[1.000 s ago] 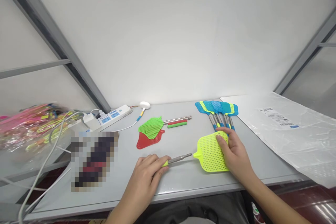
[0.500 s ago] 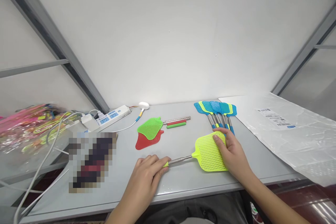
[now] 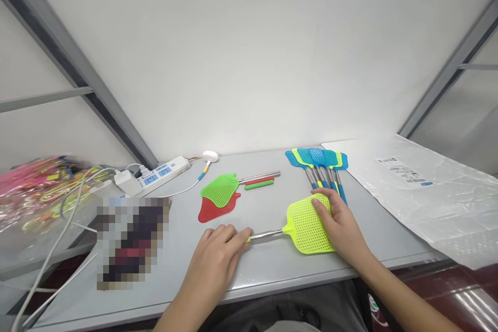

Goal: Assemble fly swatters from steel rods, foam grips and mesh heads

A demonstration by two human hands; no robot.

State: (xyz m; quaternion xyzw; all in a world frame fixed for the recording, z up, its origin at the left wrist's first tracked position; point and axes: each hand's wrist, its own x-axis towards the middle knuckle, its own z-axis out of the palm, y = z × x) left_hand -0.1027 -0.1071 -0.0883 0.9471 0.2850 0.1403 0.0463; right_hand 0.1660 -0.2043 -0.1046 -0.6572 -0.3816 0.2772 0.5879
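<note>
A yellow fly swatter (image 3: 310,224) lies across the front of the table, held between both hands. My left hand (image 3: 221,251) is closed around its handle, leaving only a bit of yellow grip and the metal shaft in sight. At the other end, my right hand (image 3: 342,225) clasps the far edge of the perforated head, thumb on top and fingers behind. Just beyond that hand, several blue and yellow swatters (image 3: 319,160) are fanned out. Further left, a green swatter head (image 3: 221,190) overlaps a red swatter head (image 3: 215,210).
Red and green tubes (image 3: 260,185) lie beside metal shafts mid-table. A power strip (image 3: 161,172) and a white device (image 3: 210,156) with a cable sit at the back left. Bagged colourful items (image 3: 42,192) are far left. A white plastic sheet (image 3: 424,192) covers the right side.
Both hands keep their hold on the yellow swatter, almost unmoved. The whole view has shifted slightly.
</note>
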